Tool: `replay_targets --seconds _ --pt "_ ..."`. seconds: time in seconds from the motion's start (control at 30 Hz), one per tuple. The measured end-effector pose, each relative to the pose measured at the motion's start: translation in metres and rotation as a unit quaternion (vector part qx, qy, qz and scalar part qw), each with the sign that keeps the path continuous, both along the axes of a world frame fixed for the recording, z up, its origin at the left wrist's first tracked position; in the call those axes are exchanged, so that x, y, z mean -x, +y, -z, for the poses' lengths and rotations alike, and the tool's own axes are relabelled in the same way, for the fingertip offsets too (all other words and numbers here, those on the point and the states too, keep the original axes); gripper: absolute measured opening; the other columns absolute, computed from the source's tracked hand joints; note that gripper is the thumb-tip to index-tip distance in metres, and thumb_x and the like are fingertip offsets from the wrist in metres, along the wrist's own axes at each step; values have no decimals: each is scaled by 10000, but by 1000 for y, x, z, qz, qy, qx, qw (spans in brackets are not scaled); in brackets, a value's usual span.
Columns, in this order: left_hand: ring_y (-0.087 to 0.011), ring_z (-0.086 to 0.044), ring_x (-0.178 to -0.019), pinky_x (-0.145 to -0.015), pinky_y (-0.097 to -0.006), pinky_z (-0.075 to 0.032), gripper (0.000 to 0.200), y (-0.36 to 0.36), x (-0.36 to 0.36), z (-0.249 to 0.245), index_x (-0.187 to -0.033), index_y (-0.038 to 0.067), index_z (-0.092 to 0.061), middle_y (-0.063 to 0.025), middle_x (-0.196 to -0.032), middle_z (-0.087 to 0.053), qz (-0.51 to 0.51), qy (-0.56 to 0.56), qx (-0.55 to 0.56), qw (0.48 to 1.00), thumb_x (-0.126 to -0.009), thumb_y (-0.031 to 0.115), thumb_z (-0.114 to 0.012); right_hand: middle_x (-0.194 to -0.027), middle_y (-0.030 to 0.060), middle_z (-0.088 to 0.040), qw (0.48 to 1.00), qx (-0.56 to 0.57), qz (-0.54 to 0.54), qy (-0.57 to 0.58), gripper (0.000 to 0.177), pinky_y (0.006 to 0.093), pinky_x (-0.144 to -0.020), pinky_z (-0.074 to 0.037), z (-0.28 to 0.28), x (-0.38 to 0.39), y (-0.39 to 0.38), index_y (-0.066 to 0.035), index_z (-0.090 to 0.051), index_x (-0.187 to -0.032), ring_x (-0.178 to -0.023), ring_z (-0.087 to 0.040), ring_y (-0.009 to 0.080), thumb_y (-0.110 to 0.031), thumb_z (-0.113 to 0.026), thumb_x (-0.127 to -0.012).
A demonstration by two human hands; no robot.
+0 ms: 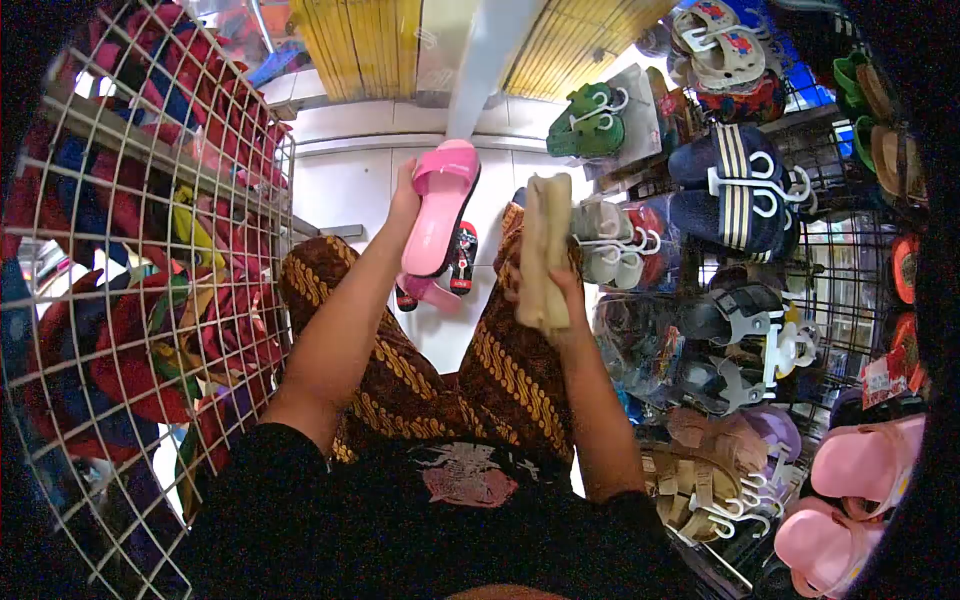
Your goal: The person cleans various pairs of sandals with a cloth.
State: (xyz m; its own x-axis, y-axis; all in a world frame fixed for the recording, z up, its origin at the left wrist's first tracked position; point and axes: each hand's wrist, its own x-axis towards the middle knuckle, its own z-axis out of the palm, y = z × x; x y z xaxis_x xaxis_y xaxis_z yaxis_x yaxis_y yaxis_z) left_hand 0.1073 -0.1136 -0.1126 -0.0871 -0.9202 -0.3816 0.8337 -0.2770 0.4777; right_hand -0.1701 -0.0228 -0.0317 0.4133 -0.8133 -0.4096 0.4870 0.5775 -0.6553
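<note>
My left hand is closed on a pink slide sandal, tilted with its toe end away from me and its footbed showing. Behind its heel end, a second pink sandal is partly covered. My right hand, smeared by motion, grips a beige folded cloth above my right knee. The cloth and the held sandal are apart. Down on the floor, between my knees, lies a black-and-red sandal; part of another black-and-red one shows beside it.
A wire grid rack with red and dark footwear stands close on my left. To my right hang several pairs on white hooks, including navy striped slides, green clogs and pink clogs. White floor tiles and a glass panel edge lie ahead.
</note>
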Motion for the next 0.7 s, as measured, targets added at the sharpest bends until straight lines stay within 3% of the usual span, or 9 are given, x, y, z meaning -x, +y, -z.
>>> replay_targets --seconds 0.1,0.17,0.23,0.27,0.3,0.4,0.43,0.6,0.7 --pt "-252 -654 -1006 -918 -384 -532 571 2 11 -4 -1277 29 -559 -143 -1177 -646 31 -64 18 997 -991 503 -420 -1282 174 -547 973 117 -11 198 825 432 -810 -556 37 -28 -30 -103 -228 -1526 -965 -631 291 -251 -662 -839" --pt "-245 -652 -1015 -914 -372 -532 542 6 13 -13 -1277 29 -561 -139 -1197 -637 51 -69 1 996 -986 479 -479 -1267 187 -565 979 93 -91 160 856 390 -812 -562 36 -37 -40 -85 -222 -1528 -949 -648 288 -248 -688 -829" --pt "-230 -640 -1031 -910 -351 -533 533 -2 -9 17 -1297 56 -549 -104 -1207 -636 -33 -71 91 993 -976 481 -516 -1291 193 -554 976 -26 -214 -45 886 372 -815 -559 20 -29 -49 -75 -208 -1531 -962 -653 285 -245 -705 -817" --pt "-229 -641 -1031 -903 -356 -538 541 -3 -14 3 -1291 57 -550 -99 -1201 -639 -105 -38 88 990 -974 494 -508 -1268 200 -575 969 19 -246 -24 762 389 -798 -569 33 -27 -50 -17 -318 -1472 -955 -661 278 -272 -671 -847" --pt "-229 -642 -1031 -896 -362 -543 549 -4 -19 -12 -1285 58 -551 -93 -1195 -641 -176 -5 86 981 -973 507 -500 -1293 196 -558 971 -3 -229 -70 723 420 -818 -562 45 -22 -53 -42 -323 -1478 -978 -654 281 -275 -626 -865" --pt "-229 -606 -1122 -1013 -373 -475 506 -5 -49 1 -1293 60 -560 -84 -1231 -634 -150 -67 24 986 -970 445 -508 -1345 187 -534 988 -53 -105 -100 610 507 -868 -542 33 -23 -71 -61 -391 -1445 -1033 -642 308 -344 -497 -915" --pt "-232 -610 -1116 -1006 -377 -480 509 -3 -45 3 -1291 59 -561 -85 -1231 -635 -127 -74 16 989 -967 448 -511 -1146 190 -625 994 -54 -21 -96 645 463 -742 -584 8 -40 -70 29 -486 -1295 -906 -664 290 -472 -525 -890" --pt "-249 -641 -1044 -942 -393 -518 456 2 -39 37 -1247 67 -581 -88 -1163 -658 -30 -41 -72 996 -953 414 -549 -1319 157 -558 980 -112 -49 -159 602 512 -784 -535 47 -38 -81 -59 -432 -1403 -980 -633 317 -372 -496 -893" --pt "-255 -653 -996 -917 -393 -529 380 9 -28 42 -1206 78 -605 -92 -1117 -667 -5 -92 -91 992 -947 354 -568 -1250 147 -582 977 -117 -51 -168 576 489 -724 -526 46 -38 -82 -77 -458 -1370 -855 -620 284 -401 -508 -896"
